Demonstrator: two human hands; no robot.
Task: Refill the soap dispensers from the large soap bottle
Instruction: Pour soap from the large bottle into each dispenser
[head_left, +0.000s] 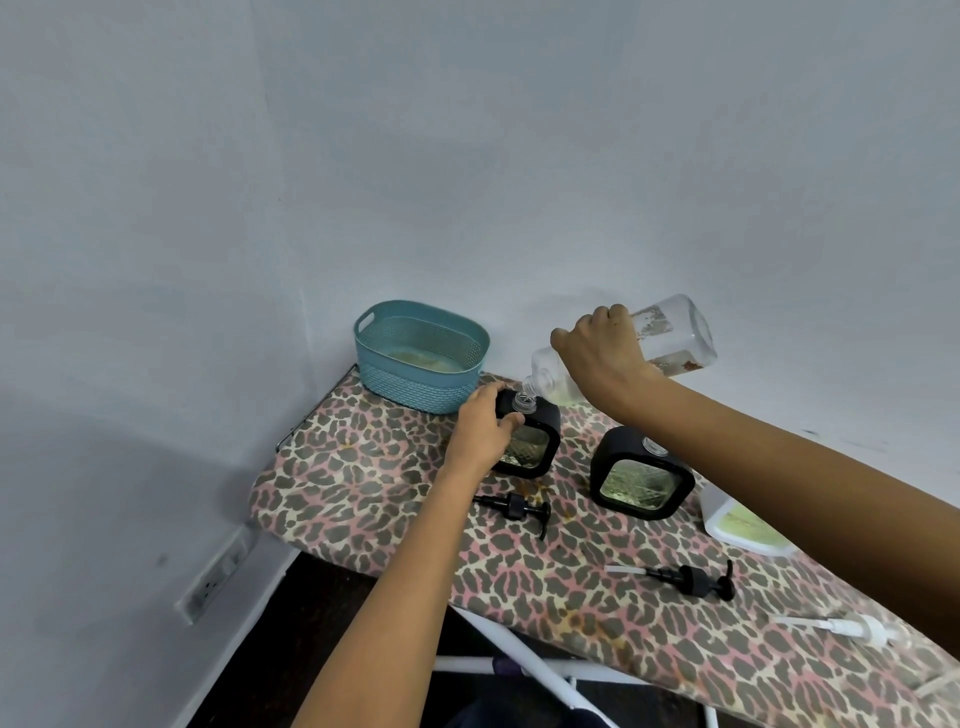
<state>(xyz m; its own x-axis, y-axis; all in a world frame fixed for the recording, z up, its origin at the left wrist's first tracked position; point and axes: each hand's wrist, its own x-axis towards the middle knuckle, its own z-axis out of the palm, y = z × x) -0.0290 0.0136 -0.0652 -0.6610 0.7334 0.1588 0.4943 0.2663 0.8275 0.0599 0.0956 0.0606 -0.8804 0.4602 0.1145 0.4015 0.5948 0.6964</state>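
Covering the lower right of the frame, a leopard-print board (363, 493) is seen, with a teal basket (415, 364) parked at its top end. The large soap bottle (675, 332) is gripped tilted by the right hand (602, 348) centre-right, neck down at the open mouth of a black dispenser (535, 441), which is grasped by the left hand (483, 428). A second dispenser (641, 475) is stood just right, and a black pump (519, 510) is laid below.

Both forearms bare as far as they show; the left hand (480, 431) and right hand (597, 353), above the ironing board (363, 493), likewise uncovered. Beneath the board's near edge, dark blue fabric (493, 719); whether clothing, unclear.
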